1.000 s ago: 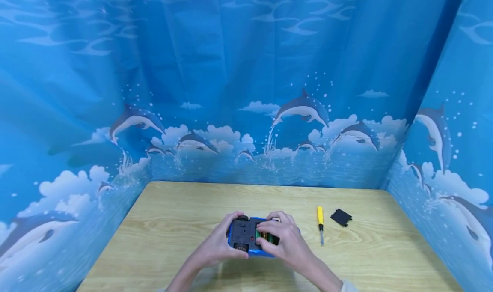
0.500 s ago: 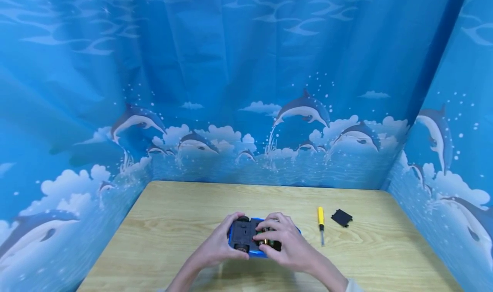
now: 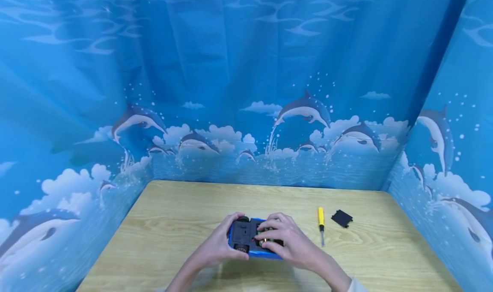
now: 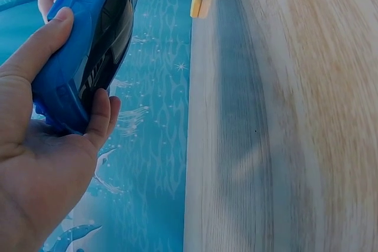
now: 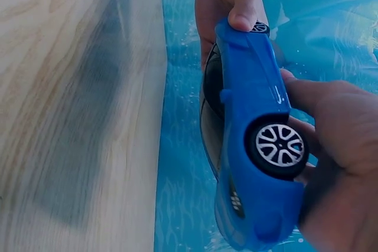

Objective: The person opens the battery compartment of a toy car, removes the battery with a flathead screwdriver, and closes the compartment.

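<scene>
A blue toy car (image 3: 262, 254) is held upside down above the table, its black underside (image 3: 242, 231) facing up. My left hand (image 3: 218, 244) grips the end with the wheels at left, thumb on the near side. In the left wrist view, that hand (image 4: 47, 146) wraps round the blue body (image 4: 66, 66). My right hand (image 3: 292, 242) has bent fingers over the battery compartment, where thumb and forefinger pinch at a battery (image 3: 265, 240) with a gold end. Green shows beside it; the fingers hide most of the compartment. In the right wrist view, a silver-spoked wheel (image 5: 280, 146) faces the camera.
A yellow-handled screwdriver (image 3: 321, 217) lies on the wooden table (image 3: 185, 210) to the right of the car. Beside it lies a black battery cover (image 3: 342, 218). A blue dolphin-print curtain (image 3: 231, 90) surrounds the table at the back and sides.
My right thumb and fingers have shifted slightly over the battery compartment, and the gold battery end has come into plainer view. The left hand and the car stay nearly still.
</scene>
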`<state>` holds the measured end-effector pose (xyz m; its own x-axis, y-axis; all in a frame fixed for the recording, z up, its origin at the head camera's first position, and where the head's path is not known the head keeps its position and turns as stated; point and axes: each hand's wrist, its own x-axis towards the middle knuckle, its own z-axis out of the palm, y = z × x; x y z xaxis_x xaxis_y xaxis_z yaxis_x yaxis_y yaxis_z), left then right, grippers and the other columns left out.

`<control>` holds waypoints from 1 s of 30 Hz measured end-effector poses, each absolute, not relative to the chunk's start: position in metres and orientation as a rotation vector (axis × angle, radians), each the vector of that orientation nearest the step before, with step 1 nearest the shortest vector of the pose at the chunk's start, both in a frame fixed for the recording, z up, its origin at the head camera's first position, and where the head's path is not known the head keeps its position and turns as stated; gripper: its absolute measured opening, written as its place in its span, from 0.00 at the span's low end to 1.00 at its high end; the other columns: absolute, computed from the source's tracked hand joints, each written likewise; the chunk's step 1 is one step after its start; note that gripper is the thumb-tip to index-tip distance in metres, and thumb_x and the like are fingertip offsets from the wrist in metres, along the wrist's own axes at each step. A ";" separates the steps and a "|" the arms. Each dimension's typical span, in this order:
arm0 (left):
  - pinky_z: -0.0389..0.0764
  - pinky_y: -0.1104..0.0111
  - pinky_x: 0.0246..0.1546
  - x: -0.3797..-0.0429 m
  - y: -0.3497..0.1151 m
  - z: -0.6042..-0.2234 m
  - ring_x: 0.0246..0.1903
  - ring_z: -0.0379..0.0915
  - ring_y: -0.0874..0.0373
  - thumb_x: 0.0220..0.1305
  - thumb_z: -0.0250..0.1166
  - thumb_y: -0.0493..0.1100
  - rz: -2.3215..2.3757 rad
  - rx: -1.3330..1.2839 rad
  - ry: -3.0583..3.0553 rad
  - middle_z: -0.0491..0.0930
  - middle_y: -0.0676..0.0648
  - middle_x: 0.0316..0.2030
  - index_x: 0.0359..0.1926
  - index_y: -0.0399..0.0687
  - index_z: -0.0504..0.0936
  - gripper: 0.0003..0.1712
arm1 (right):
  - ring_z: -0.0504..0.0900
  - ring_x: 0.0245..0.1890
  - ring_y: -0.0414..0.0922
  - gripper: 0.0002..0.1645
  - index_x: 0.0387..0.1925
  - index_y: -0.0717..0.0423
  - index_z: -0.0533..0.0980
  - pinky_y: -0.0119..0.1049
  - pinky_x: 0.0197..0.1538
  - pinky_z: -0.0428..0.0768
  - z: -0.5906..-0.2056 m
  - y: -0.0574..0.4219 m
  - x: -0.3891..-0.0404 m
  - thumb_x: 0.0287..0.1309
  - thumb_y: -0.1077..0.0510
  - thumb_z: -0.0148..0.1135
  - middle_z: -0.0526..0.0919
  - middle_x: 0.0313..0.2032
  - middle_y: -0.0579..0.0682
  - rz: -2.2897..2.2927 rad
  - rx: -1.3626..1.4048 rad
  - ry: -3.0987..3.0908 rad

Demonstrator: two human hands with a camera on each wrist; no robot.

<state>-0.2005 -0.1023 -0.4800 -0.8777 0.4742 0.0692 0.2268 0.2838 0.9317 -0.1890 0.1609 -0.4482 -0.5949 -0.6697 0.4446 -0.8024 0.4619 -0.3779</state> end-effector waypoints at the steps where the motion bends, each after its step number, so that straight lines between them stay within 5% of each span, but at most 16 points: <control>1: 0.69 0.47 0.63 -0.200 -0.102 -0.480 0.63 0.68 0.45 0.48 0.85 0.47 1.634 0.646 2.330 0.68 0.40 0.67 0.76 0.46 0.61 0.59 | 0.74 0.56 0.41 0.12 0.51 0.40 0.87 0.54 0.57 0.74 -0.448 0.161 -0.189 0.68 0.52 0.67 0.84 0.54 0.38 0.831 1.272 -2.464; 13: 0.71 0.53 0.62 -0.198 -0.101 -0.481 0.59 0.72 0.49 0.46 0.85 0.46 1.644 0.690 2.366 0.70 0.42 0.67 0.76 0.46 0.62 0.60 | 0.80 0.54 0.49 0.18 0.52 0.55 0.85 0.36 0.58 0.78 -0.442 0.157 -0.190 0.66 0.73 0.62 0.87 0.49 0.50 1.334 1.123 -2.081; 18: 0.70 0.49 0.61 -0.197 -0.102 -0.480 0.57 0.72 0.49 0.45 0.85 0.46 1.643 0.668 2.368 0.70 0.42 0.67 0.76 0.47 0.62 0.60 | 0.85 0.49 0.44 0.17 0.51 0.55 0.84 0.32 0.52 0.82 -0.436 0.164 -0.188 0.72 0.71 0.55 0.88 0.47 0.49 1.519 0.827 -2.050; 24: 0.72 0.51 0.60 -0.197 -0.103 -0.480 0.55 0.73 0.50 0.44 0.86 0.45 1.639 0.676 2.378 0.70 0.43 0.66 0.76 0.47 0.62 0.60 | 0.85 0.32 0.44 0.12 0.49 0.72 0.79 0.32 0.34 0.84 -0.429 0.177 -0.191 0.76 0.68 0.51 0.87 0.41 0.61 1.705 0.509 -1.881; 30: 0.73 0.54 0.58 -0.196 -0.103 -0.479 0.54 0.74 0.51 0.44 0.85 0.44 1.643 0.684 2.387 0.70 0.43 0.65 0.75 0.47 0.62 0.60 | 0.86 0.29 0.45 0.12 0.49 0.73 0.80 0.33 0.32 0.85 -0.429 0.192 -0.192 0.75 0.66 0.55 0.87 0.37 0.61 1.755 0.310 -1.833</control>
